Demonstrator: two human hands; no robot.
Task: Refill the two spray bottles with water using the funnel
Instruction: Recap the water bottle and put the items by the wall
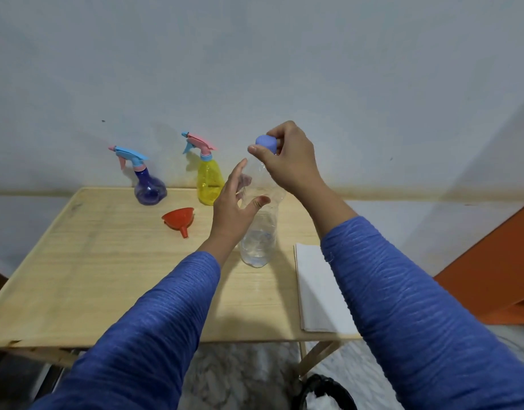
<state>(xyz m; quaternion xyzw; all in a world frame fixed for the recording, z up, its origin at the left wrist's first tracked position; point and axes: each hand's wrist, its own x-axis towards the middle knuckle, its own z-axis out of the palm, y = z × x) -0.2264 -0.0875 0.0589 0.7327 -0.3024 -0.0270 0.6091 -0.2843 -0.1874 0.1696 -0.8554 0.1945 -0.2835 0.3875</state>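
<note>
While the right hand (pixel 287 161) pinches the blue cap (pixel 266 142) atop one clear plastic water bottle (pixel 259 232), the left hand (pixel 234 205) hovers spread beside it, gripping nothing. Two spray bottles, one purple (pixel 149 187) and one yellow (pixel 209 184), stand behind one orange plastic funnel (pixel 179 219) on the wooden table (pixel 92 276).

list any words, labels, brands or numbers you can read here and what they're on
None can be read.
The clear water bottle shows no label.
The blue spray bottle and yellow spray bottle show no print.
The blue cap, the red funnel and the white paper are blank.
</note>
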